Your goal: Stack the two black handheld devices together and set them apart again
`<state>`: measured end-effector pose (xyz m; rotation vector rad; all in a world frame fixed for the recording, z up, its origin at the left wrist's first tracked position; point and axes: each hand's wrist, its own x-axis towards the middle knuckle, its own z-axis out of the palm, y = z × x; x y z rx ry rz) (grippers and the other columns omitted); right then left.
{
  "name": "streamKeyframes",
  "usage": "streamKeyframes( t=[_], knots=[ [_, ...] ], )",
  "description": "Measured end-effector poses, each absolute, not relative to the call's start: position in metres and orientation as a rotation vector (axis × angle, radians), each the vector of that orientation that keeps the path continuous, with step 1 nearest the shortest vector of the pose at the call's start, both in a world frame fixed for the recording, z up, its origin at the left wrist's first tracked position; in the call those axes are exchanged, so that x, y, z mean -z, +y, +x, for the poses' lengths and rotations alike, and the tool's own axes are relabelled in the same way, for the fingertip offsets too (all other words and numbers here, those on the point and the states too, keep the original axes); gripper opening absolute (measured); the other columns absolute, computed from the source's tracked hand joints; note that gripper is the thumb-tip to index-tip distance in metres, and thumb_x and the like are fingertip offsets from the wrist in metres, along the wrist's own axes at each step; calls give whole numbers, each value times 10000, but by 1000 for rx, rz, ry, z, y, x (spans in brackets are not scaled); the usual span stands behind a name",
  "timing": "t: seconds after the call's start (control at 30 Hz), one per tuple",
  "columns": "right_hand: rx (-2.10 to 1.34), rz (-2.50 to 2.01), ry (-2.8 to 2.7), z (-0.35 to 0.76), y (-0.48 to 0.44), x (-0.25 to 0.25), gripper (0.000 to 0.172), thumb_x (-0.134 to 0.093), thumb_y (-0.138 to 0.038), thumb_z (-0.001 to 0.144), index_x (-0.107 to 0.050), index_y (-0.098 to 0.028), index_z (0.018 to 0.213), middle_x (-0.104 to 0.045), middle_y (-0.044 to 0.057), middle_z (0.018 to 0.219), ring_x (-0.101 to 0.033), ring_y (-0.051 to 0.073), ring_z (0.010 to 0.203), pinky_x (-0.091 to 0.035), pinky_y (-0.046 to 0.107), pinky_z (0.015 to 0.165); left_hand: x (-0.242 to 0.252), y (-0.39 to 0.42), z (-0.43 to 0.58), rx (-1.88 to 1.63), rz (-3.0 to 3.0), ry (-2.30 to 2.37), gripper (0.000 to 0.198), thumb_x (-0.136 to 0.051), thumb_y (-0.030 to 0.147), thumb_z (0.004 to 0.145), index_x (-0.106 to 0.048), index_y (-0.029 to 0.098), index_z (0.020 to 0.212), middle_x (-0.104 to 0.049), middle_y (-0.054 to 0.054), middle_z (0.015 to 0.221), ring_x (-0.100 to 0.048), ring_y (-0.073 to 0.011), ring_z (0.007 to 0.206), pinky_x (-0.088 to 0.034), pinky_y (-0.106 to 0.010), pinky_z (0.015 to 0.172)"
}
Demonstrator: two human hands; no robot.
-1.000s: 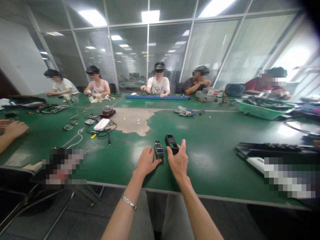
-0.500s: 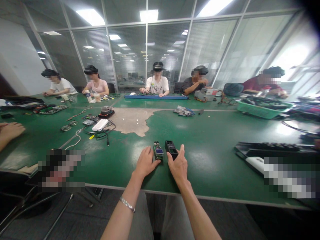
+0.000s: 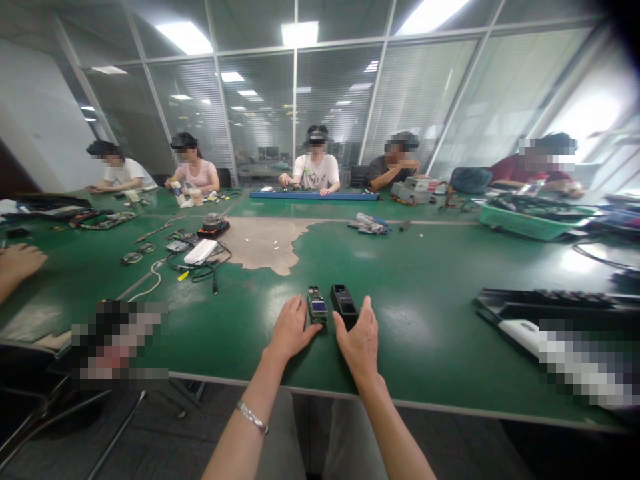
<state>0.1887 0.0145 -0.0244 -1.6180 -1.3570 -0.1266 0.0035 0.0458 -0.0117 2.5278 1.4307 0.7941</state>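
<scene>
The left hand [image 3: 293, 330] is lying open, thumb touching the small circuit board [image 3: 317, 308] just left of the black case [image 3: 343, 301]. The right hand [image 3: 360, 337], open too, is touching the case's near end. Both pieces are looking light, rigid and fragile, so their edges seem safest to grip.

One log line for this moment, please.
left hand: flat on green table, thumb by circuit board | right hand: open, thumb at black case | board and case side by side

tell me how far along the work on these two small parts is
Done: the circuit board and black case lie apart, side by side on the table. In hand: left hand touches the board, right hand the case. Left: the two are not joined.
</scene>
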Motion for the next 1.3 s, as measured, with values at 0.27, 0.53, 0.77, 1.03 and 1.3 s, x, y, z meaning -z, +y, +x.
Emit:
streamKeyframes(
  t=[0.27,0.53,0.77,1.03,1.3],
  knots=[
    [36,-1671,-1347,192,19,29,921,-567,-556,894,-259,15,1549,-462,316,1477,-490,394,1336,-413,544,1101,14,50,4,-761,2545,1442,623,-585,586,937,-498,153,1377,-493,-200,1500,-427,-353,1427,-325,-533,1196],
    [16,-1605,-1325,192,19,30,864,-552,-521,913,-270,-14,1553,-454,296,1494,-498,361,1337,-410,529,1114,15,52,6,-741,2540,1462,667,-552,621,943,-498,132,1394,-477,-217,1516,-417,-350,1439,-318,-524,1197],
    [7,-1597,-1331,193,21,36,845,-552,-490,919,-264,-11,1552,-441,295,1507,-450,369,1392,-396,526,1130,18,54,7,-710,2565,1485,694,-495,666,956,-486,148,1418,-458,-203,1538,-404,-341,1451,-299,-517,1210],
    [-25,-1610,-1320,194,22,38,893,-575,-506,901,-250,11,1553,-449,307,1494,-465,374,1380,-393,510,1137,16,52,6,-695,2579,1465,696,-509,654,955,-519,109,1388,-468,-222,1523,-403,-352,1447,-298,-491,1211],
    [-18,-1599,-1312,193,22,37,915,-574,-537,888,-263,17,1546,-467,308,1479,-486,369,1362,-400,517,1128,20,55,5,-719,2557,1454,663,-556,622,941,-509,143,1396,-461,-211,1531,-404,-349,1448,-303,-518,1202]
  ],
)
